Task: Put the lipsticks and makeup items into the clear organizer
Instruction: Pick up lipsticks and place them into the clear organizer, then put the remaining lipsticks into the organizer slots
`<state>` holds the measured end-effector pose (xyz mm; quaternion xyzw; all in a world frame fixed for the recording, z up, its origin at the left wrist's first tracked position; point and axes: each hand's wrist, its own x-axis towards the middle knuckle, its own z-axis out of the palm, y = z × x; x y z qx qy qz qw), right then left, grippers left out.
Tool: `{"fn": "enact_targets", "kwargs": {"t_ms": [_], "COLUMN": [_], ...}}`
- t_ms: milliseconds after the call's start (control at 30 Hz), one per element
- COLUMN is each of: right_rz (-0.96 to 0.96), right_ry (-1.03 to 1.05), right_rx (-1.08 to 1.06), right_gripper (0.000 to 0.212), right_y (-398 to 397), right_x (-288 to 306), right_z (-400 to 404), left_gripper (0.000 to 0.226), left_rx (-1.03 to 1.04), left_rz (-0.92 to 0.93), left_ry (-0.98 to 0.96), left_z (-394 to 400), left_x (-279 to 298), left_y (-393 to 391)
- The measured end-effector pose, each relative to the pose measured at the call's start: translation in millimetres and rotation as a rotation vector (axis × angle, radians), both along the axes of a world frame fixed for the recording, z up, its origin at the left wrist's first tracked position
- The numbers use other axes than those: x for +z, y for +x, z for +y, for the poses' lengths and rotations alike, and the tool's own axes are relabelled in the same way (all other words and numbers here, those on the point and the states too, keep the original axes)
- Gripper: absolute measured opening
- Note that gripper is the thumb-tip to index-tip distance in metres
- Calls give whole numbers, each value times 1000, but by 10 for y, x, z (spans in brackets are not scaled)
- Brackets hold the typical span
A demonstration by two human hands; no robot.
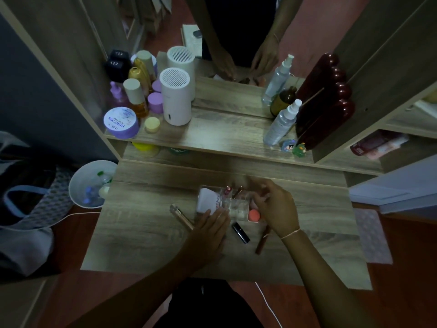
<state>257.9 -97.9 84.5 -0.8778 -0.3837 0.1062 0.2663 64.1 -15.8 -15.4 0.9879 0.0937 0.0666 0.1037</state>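
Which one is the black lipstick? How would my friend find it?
Look at the lower wooden desk, just in front of the clear organizer. Between the two hands lies the black lipstick, short and shiny. The brown pencil to its right is longer and thinner, and the gold tube sits far left.

White humidifier [175, 98], purple jar [121, 122], spray bottle [281, 124], white bin [91, 183]

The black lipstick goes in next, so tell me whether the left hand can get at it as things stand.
Probably yes. The black lipstick lies alone on the desk, just right of the left hand, which rests on the clear organizer. Nothing lies between them.
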Motion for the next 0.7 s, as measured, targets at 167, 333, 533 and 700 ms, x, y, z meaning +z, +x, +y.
{"fn": "enact_targets", "kwargs": {"t_ms": [167,333,533,700], "right_rz": [52,206,435,438], "right_ry": [88,-16,-171,-209], "right_rx": [-264,-485,-460,-466], "right_gripper": [24,30,57,77], "right_y": [140,161,-62,-189], "right_x": [-88,-377,-683,-775], "right_z": [-453,-831,-918,-820], "left_gripper": [41,39,35,28], "left_rx": [-116,-234,-297,-329], "left_rz": [-138,-40,-51,-90], "left_ry": [77,95,19,46], "left_z": [-98,-208,-301,-285], "left_x": [-55,-71,-24,13], "left_y": [96,271,429,476]}}
